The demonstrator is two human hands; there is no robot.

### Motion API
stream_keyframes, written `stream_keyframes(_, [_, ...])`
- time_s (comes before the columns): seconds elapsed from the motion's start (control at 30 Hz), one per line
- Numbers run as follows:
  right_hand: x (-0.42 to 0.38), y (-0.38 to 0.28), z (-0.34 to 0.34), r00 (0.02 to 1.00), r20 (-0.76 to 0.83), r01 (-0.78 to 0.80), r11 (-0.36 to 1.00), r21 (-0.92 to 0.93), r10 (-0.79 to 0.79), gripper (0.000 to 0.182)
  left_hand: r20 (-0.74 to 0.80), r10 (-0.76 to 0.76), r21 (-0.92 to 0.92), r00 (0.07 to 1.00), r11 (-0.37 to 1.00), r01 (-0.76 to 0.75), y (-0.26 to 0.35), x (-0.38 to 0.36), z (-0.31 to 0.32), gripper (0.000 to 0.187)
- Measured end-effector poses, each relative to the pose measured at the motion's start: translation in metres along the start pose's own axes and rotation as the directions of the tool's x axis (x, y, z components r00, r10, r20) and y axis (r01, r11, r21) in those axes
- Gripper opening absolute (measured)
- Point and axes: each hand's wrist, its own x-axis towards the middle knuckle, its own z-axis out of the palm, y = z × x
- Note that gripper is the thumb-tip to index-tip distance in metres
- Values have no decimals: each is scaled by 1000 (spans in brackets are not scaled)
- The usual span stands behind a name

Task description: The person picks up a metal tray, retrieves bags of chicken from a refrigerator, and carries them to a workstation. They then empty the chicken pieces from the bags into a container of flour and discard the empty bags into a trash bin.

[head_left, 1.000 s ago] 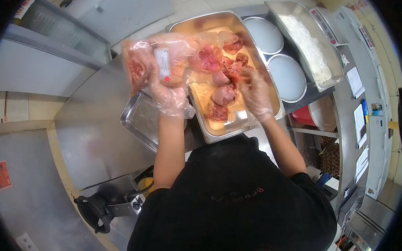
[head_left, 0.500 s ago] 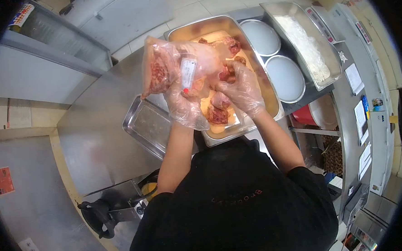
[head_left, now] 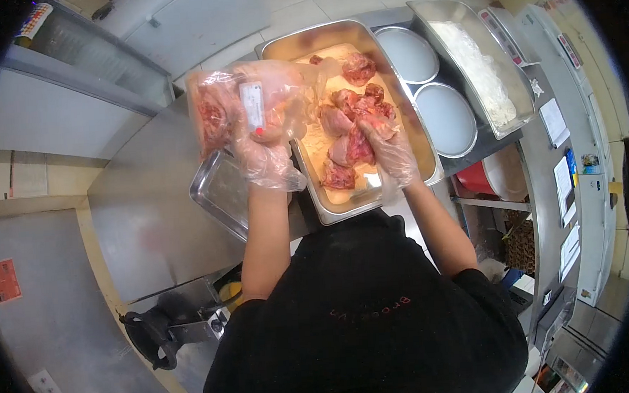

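My left hand (head_left: 264,156), in a clear plastic glove, holds a clear bag of raw meat (head_left: 214,113) with a white label and a red dot. The bag's mouth points toward the large steel pan (head_left: 315,200). Inside that pan lie several pieces of raw meat (head_left: 346,116) on an orange-yellow layer. My right hand (head_left: 390,150), gloved too, is over the pan with its fingers closed around a piece of meat at the pile's right side. A separate piece of meat (head_left: 358,68) lies near the pan's far end.
An oblong metal tray (head_left: 212,202) sits left of the pan. Two round lidded containers (head_left: 446,121) stand to its right, beside a deep steel pan of white powder (head_left: 470,67). Scales (head_left: 502,37) are at the back right. A black-handled machine (head_left: 154,333) is at lower left.
My left hand has moved left with the bag, away from the pan's middle. My right hand has come slightly down and right, apart from the bag. More meat shows in the pan.
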Motion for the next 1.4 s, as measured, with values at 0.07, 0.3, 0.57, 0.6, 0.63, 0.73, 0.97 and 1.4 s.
stream_keyframes(0.07, [2,-9,-6,962,-9,241,869,-433,-272,22,49,14,-14,999,1000,-14,2,2,-3,37])
stream_keyframes(0.3, [21,40,-23,573,715,789,34,-613,-401,23,-132,53,-7,990,998,-55,-3,-10,31,32])
stream_keyframes(0.57, [-11,-51,-2,743,367,664,549,-507,-559,32,-29,25,75,999,997,-22,-9,-8,-8,41])
stream_keyframes(0.6, [-8,-56,5,717,350,692,552,-466,-603,30,-21,22,78,1000,997,-21,-11,-8,-5,41])
stream_keyframes(0.63, [-2,-53,14,726,314,682,580,-445,-612,22,-23,-15,75,1000,997,17,-16,-12,0,41])
stream_keyframes(0.73, [6,-52,26,935,320,254,918,-305,-153,14,-39,-123,58,992,990,125,-23,-19,4,39])
stream_keyframes(0.97, [15,-26,36,950,303,-34,935,353,-80,33,-59,-79,91,995,992,84,-24,-21,3,38])
stream_keyframes(1.4, [17,-40,27,948,248,-299,826,479,199,29,-74,-13,174,997,984,26,-17,-20,8,36])
